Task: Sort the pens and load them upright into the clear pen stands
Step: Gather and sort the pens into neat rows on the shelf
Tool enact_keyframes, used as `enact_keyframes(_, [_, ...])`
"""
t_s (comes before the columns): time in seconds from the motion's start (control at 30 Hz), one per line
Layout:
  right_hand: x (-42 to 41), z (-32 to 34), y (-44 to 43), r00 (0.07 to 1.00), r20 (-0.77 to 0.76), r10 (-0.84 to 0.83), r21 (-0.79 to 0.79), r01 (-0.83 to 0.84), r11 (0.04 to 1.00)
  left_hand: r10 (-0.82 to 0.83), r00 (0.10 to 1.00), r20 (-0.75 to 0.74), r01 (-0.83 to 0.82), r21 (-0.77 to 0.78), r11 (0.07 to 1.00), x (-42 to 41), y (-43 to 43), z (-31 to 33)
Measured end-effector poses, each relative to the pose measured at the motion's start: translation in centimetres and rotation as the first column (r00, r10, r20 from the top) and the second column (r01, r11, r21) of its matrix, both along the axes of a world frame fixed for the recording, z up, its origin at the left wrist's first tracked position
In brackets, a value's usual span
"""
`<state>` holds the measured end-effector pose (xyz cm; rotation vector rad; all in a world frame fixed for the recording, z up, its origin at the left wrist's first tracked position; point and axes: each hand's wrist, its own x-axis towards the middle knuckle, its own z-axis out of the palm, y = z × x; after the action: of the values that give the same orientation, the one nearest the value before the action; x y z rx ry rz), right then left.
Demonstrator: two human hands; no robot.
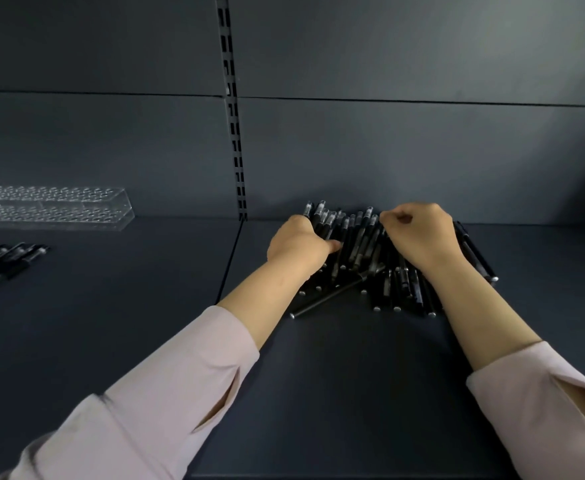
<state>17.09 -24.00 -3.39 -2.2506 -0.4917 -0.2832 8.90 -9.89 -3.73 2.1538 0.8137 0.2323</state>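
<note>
right now both hands are at the back of the dark grey shelf (318, 393), on a big pile of black pens (362, 251) with clear tops and small silver ends. the pile lies close to the dark grey back wall (388, 150), on the right half of the shelf. most pens in it lie side by side and point toward the wall. one long black pen (329, 296) lies slanted across the front of the pile

the left hand (298, 245) is on the left side of the pile. its fingers are curled round a bunch of pens there, and its thumb (334, 246) presses on them from the side. the right hand (420, 237) sits on the right side of the pile with its fingers curled in tight like a fist. i cannot tell if it holds a pen or not. both arms wear pale pink sleeves (166, 403) pushed back from the wrists

far off to the left, well apart from the pile, a long clear plastic pen stand (52, 209) with rows of little holes lies by the back wall. in front of it, a small bunch of black pens (5, 263) lies flat at the left edge of the shelf. a grey metal strip with slots (232, 109) runs up the wall between the stand and the pile
</note>
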Motion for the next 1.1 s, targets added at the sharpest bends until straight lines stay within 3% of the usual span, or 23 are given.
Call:
enact_keyframes(0.13, [0.2,-0.2,0.0,1.000,-0.008,0.000,-0.002,0.000,1.000,0.003,0.999,0.039,-0.003,0.014,1.000,-0.5,0.5,0.0])
enact_keyframes(0.3, [0.1,-0.2,-0.1,1.000,-0.009,0.000,0.014,0.000,1.000,0.034,0.997,0.074,-0.028,-0.080,0.996,-0.8,1.4,0.3])
enact_keyframes(0.5, [-1.6,0.6,0.3,0.998,0.045,0.052,0.047,-0.054,0.997,0.105,0.981,0.164,-0.042,-0.350,0.936,-2.9,3.5,1.6])
enact_keyframes(0.6, [-3.8,1.6,1.7,0.986,-0.047,0.161,0.166,-0.151,0.974,0.085,0.973,0.215,0.030,-0.483,0.875,-5.7,4.7,2.9])
enact_keyframes(0.7, [-7.0,2.7,4.4,0.897,-0.276,0.346,0.333,-0.249,0.910,0.004,0.963,0.270,0.150,-0.545,0.825,-9.7,6.3,3.9])
enact_keyframes(0.8, [-11.0,3.9,7.9,0.710,-0.466,0.528,0.527,-0.257,0.810,-0.006,0.953,0.303,0.188,-0.576,0.795,-14.1,8.2,4.3])
enact_keyframes(0.93, [-16.5,4.9,13.7,0.606,-0.462,0.648,0.657,-0.257,0.709,0.006,0.934,0.356,0.219,-0.588,0.779,-19.6,12.6,4.6])
enact_keyframes(1.1, [-23.4,5.0,22.8,0.615,-0.435,0.658,0.737,-0.178,0.652,0.079,0.913,0.401,0.181,-0.570,0.801,-26.7,20.7,4.6])
